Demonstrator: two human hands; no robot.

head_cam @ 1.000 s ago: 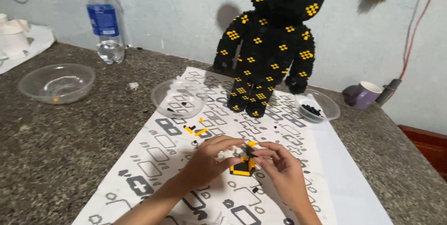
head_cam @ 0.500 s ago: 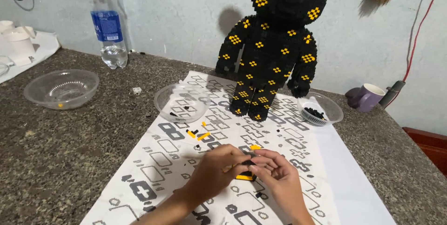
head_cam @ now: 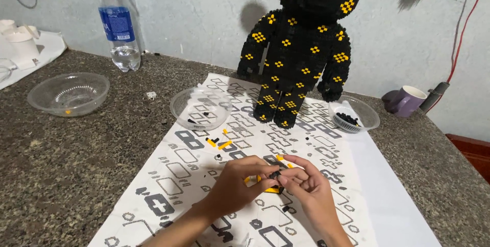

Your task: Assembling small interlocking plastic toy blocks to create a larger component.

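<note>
Both hands meet over the printed sheet [head_cam: 168, 175], fingertips pinched together on a small black-and-yellow brick piece [head_cam: 273, 183]. The left hand [head_cam: 240, 183] closes its grip on the piece from the left, thumb and forefinger curled in; the right hand [head_cam: 309, 188] closes on it from the right, fingers bent over the top. The piece sits between the fingertips, just above the sheet near its lower middle, mostly hidden by the fingers.

Loose yellow and black bricks [head_cam: 219, 142] lie on the sheet just beyond the hands. Farther back a clear bowl [head_cam: 200, 108] rests on the sheet's upper left part, with a few dark bits inside. Beside it, to the right, stands a tall black brick figure [head_cam: 298, 58] dotted with yellow diamonds. A smaller bowl [head_cam: 353, 114] of black pieces sits at the figure's right foot. On the grey counter [head_cam: 76, 165], well to the left, are another clear bowl [head_cam: 69, 93] and a water bottle [head_cam: 118, 22]; a purple mug [head_cam: 406, 100] stands far right by the wall.
</note>
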